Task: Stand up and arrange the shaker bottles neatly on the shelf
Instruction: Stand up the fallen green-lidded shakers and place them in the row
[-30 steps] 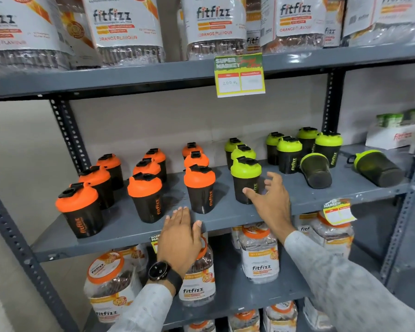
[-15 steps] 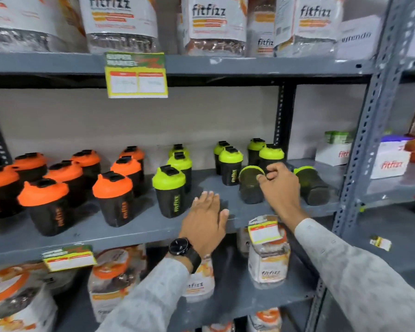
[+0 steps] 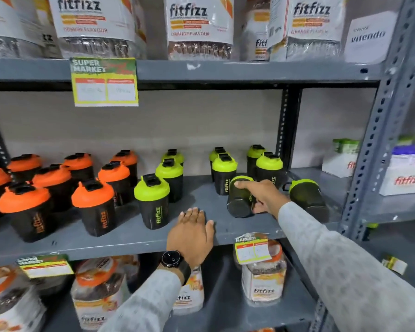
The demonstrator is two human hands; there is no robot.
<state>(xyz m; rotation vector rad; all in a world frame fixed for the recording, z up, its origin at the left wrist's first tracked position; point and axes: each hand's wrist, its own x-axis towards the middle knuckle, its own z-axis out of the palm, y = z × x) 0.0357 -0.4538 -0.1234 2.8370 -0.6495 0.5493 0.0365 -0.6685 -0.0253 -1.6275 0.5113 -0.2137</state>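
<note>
Black shaker bottles stand on the grey middle shelf [image 3: 134, 238]: several with orange lids [image 3: 92, 194] on the left, several with green lids [image 3: 151, 192] in the middle and right. One green-lidded bottle [image 3: 238, 200] lies on its side, base toward me, and my right hand [image 3: 261, 195] is wrapped over it. A second green-lidded bottle [image 3: 308, 197] lies tipped beside the right upright. My left hand [image 3: 192, 236] rests flat on the shelf's front edge, fingers apart, holding nothing.
A perforated steel upright [image 3: 379, 130] bounds the shelf on the right. Large fitfizz jars [image 3: 199, 27] fill the shelf above, smaller jars [image 3: 264, 281] the shelf below. Price tags [image 3: 104, 82] hang from shelf edges. White fitfizz boxes [image 3: 405, 173] sit in the neighbouring bay.
The view has swung to the right. My right hand has reached from the upright green bottle to the fallen one and closed over it. My left hand slid right along the shelf edge.
</note>
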